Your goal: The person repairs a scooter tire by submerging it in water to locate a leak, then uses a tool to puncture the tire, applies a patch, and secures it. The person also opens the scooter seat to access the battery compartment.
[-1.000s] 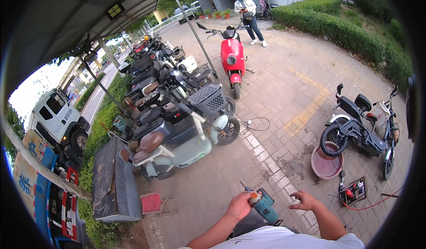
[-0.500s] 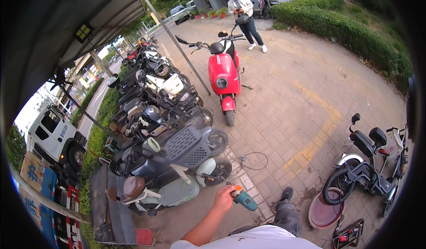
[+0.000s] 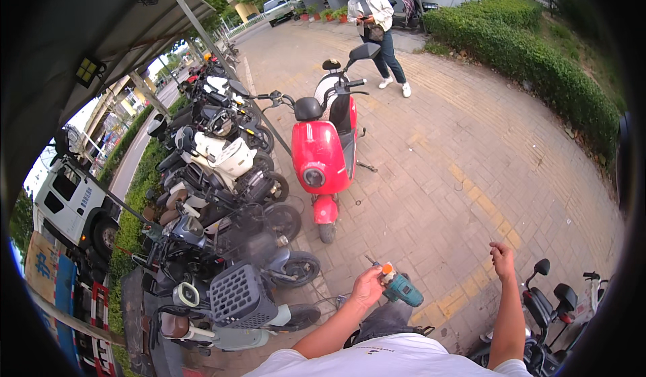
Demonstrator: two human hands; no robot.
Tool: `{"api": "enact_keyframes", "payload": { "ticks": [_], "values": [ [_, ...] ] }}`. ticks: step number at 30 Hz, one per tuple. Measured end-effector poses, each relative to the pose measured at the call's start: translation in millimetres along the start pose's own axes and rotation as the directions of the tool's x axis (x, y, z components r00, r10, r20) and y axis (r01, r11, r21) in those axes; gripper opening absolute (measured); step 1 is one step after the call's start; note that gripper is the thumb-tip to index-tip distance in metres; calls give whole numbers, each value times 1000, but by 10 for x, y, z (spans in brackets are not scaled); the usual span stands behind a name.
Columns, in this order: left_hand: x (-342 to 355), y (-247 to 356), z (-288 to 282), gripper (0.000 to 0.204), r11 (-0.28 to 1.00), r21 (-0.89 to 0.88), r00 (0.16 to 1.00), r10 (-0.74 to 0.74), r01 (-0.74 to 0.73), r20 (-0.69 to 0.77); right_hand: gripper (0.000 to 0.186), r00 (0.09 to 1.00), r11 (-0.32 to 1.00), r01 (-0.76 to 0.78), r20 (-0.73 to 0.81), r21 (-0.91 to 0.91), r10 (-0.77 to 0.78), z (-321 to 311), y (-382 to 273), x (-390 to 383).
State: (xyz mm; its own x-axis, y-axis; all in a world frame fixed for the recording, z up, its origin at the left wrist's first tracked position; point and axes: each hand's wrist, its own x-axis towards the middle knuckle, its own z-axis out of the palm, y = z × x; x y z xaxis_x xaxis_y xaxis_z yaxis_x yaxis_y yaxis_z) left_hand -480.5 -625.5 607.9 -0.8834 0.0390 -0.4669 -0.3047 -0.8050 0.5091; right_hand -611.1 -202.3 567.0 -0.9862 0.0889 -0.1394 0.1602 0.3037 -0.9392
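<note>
Gripping a teal cordless drill at lower centre of the frame, the left hand is wrapping its fingers round the handle, w/ the bit tip pointing up-left over the brick paving. The right hand is hanging free at lower right, holding nothing, fingers loosely curled; cannot tell whether the fingertips are touching. Both forearms are coming in from the bottom edge above a white shirt.

Just beyond the drill, at centre frame, a red scooter is standing facing the camera. A row of parked scooters is filling the left side under a shelter roof; the nearest one is carrying a grey basket. A dark bike is sitting at lower right, near the right hand. At upper centre, well apart, another person is standing by a hedge.

Likely risks: the one-handed hold is looking loose, so the drill could be slipping and dropping onto the bricks. W/ the bit exposed and the scooters packed close, a swing of that arm could be scratching the bodywork or catching a wheel.
</note>
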Motion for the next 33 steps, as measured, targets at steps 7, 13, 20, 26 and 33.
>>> {"api": "enact_keyframes", "payload": {
  "ticks": [7,13,20,26,33],
  "values": [
    [2138,757,873,25,989,144,999,-43,38,32,30,701,693,-708,-17,-132,713,-52,1489,-480],
    [3845,1436,1560,25,979,201,999,22,-30,38,24,265,261,-932,19,-252,964,-94,1394,421],
    [5700,1915,2088,22,982,149,991,124,-116,-44,22,545,505,-786,-15,-357,838,-383,1210,4538],
    [6949,2514,2742,22,994,-1,989,105,-106,-106,24,978,991,-50,193,-128,74,734,-1097,8878],
    [8335,3073,2634,18,972,-18,953,226,-234,-200,22,871,996,91,487,-27,-66,3026,-2676,10176]
  ]
}}
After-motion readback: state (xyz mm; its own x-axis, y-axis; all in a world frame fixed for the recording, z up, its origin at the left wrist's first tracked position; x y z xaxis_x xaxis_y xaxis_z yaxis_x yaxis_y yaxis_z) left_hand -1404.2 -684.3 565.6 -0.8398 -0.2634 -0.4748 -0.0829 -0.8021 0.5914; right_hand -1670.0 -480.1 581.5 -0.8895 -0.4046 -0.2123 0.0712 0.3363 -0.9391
